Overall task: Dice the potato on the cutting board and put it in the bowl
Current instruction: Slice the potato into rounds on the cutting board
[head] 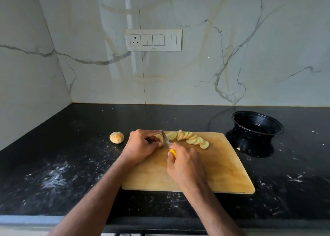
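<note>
Your two bare forearms come up from the bottom of the frame and meet at the far left corner of the pale wooden cutting board (214, 171). What counts for the next stroke lies there: the uncut remainder of the pale yellow peeled potato (160, 137) sits under your left hand (141, 145), and the steel blade of the yellow-handled knife (166, 141) stands just to its right, running from lower right to upper left across the potato. From the blade, the uncut part lies to the left, toward your left hand, which is the nearer one to it.

Your left fingers (153, 136) are curled down over the potato, gripping it; the fingertips sit very close to the blade, so I judge that the risk to watch. Your right hand (185, 166) is wrapped tight round the yellow handle, thumb side up.

Right of the blade, the fanned row of round potato slices (193, 139) curves along the board's far edge, overlapping. These are rounds, not dice, so cross-cuts are likely left to do.

Further out, the round black plastic bowl (257, 124) stands on the black speckled tabletop (62, 164) in the right of the frame, well apart from the slices. A brown-skinned potato end (116, 137) lies off the board at centre left.
</note>
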A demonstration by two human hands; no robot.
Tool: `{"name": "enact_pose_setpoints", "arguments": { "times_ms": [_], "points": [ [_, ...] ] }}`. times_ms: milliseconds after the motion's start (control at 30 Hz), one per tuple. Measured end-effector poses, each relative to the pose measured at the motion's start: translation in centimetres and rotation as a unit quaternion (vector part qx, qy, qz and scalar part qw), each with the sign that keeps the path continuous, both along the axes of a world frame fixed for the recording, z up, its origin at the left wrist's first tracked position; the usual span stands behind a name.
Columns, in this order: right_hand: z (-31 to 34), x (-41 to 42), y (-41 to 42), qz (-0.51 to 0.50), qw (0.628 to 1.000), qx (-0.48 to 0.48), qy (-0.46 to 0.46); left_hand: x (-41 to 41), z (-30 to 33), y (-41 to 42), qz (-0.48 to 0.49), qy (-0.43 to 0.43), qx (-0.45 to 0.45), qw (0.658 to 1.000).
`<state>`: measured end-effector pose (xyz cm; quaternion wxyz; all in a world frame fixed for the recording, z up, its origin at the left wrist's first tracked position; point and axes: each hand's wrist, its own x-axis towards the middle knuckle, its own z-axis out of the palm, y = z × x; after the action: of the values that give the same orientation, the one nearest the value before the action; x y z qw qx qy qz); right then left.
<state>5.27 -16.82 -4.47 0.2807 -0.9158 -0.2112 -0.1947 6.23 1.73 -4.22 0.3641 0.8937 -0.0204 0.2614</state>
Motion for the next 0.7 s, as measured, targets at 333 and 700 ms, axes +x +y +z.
{"name": "enact_pose_setpoints", "arguments": {
  "times_ms": [333,700],
  "points": [
    [0.4,-1.1,0.1,0.007,0.999,-0.036,-0.032,-0.4,0.5,-0.2,0.027,0.01,-0.024,0.999],
    [0.2,-1.4,-0.3,0.015,0.998,-0.042,-0.036,0.0,0.6,-0.3,0.052,0.041,-0.016,0.998]
  ]
}}
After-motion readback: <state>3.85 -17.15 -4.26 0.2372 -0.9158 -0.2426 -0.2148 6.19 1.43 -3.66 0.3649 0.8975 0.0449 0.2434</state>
